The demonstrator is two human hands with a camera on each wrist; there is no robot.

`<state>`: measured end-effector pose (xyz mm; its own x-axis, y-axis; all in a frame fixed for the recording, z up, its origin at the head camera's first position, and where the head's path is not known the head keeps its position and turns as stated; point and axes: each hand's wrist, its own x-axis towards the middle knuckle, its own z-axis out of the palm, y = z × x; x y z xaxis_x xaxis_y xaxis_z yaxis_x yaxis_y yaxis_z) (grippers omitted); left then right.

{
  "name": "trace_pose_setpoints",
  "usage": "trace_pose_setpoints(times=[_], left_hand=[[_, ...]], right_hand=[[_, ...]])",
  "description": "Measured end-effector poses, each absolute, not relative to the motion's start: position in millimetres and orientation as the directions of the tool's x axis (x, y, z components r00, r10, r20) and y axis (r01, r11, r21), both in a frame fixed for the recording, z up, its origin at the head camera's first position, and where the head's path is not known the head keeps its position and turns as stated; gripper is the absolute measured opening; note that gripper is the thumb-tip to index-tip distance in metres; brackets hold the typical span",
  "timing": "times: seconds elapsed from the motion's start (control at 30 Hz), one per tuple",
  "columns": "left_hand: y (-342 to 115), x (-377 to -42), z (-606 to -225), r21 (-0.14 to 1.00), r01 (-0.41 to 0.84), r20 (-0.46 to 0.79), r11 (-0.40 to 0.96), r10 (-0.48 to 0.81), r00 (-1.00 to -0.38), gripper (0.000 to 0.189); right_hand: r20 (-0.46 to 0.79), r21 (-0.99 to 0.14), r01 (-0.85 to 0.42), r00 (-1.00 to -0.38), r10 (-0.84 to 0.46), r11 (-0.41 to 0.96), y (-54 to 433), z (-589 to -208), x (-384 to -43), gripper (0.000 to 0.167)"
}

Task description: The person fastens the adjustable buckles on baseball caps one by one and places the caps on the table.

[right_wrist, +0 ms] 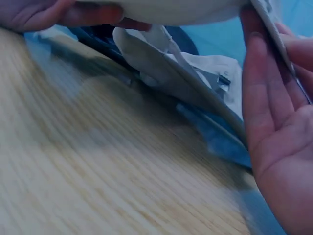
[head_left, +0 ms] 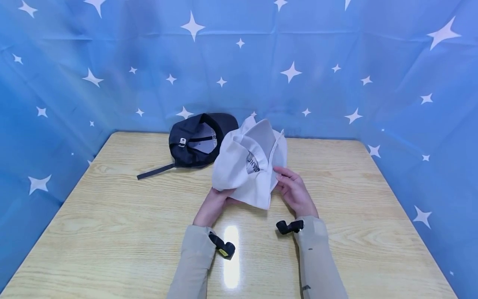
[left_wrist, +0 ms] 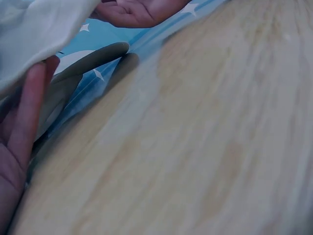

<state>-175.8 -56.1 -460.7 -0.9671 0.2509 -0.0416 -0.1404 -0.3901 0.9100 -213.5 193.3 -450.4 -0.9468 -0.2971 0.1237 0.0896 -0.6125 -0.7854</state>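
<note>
A white cap with dark lettering inside is held up over the middle of the table. My left hand grips it from below at the left, the fingers tucked under the fabric. In the left wrist view, left fingers lie against its pale edge. My right hand pinches an edge at the cap's right side. The right wrist view shows the right hand with a thin, stiff edge between thumb and fingers. Beyond the hands, that view also shows a pale cap part with a strap.
A black cap lies behind and to the left, its inside facing the front and its strap trailing left on the wooden table. A blue cloth with white stars hangs round the table's back and sides.
</note>
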Motion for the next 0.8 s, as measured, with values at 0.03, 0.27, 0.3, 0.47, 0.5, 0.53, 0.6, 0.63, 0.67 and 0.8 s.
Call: trace_pose_setpoints(times=[0.03,0.27,0.3,0.47,0.5,0.53,0.6,0.63,0.67,0.8], left_hand=[[-56,-175,-461,0.915,-0.135,-0.05,-0.381,0.224,-0.973,0.038],[-55,-178,-461,0.96,-0.054,-0.035,-0.276,0.073,-0.997,0.015],[-54,-178,-460,0.965,-0.049,-0.037,-0.258,0.049,-0.998,0.014],[-54,-179,-456,0.959,-0.029,-0.031,-0.282,-0.003,-1.0,0.019],[-54,-179,-455,0.957,-0.026,-0.026,-0.29,0.002,-1.0,0.02],[-55,-179,-454,0.954,-0.016,-0.015,-0.301,0.005,-1.0,0.021],[-56,-179,-451,0.95,-0.001,0.0,-0.312,0.005,-1.0,0.019],[-56,-179,-450,0.95,0.005,0.006,-0.313,0.003,-1.0,0.018],[-57,-179,-449,0.951,0.012,0.012,-0.31,-0.004,-1.0,0.015],[-58,-178,-446,0.955,0.044,0.04,-0.293,-0.019,-0.999,0.014]], right_hand=[[0.123,-0.792,0.089,-0.946,-0.3,-0.605,193,-450,-213,0.031],[0.109,-0.872,0.052,-0.949,-0.296,-0.487,190,-449,-211,0.03],[0.101,-0.885,0.051,-0.949,-0.299,-0.462,189,-449,-211,0.03],[0.071,-0.927,0.05,-0.95,-0.303,-0.371,188,-448,-213,0.028],[0.068,-0.931,0.048,-0.951,-0.301,-0.363,187,-448,-214,0.029],[0.066,-0.936,0.044,-0.952,-0.297,-0.349,186,-448,-214,0.03],[0.059,-0.945,0.039,-0.956,-0.288,-0.325,185,-447,-216,0.033],[0.055,-0.949,0.036,-0.959,-0.277,-0.313,184,-447,-217,0.035],[0.049,-0.953,0.034,-0.963,-0.265,-0.3,184,-447,-218,0.037],[0.003,-0.956,0.044,-0.987,-0.158,-0.29,184,-444,-219,0.038]])
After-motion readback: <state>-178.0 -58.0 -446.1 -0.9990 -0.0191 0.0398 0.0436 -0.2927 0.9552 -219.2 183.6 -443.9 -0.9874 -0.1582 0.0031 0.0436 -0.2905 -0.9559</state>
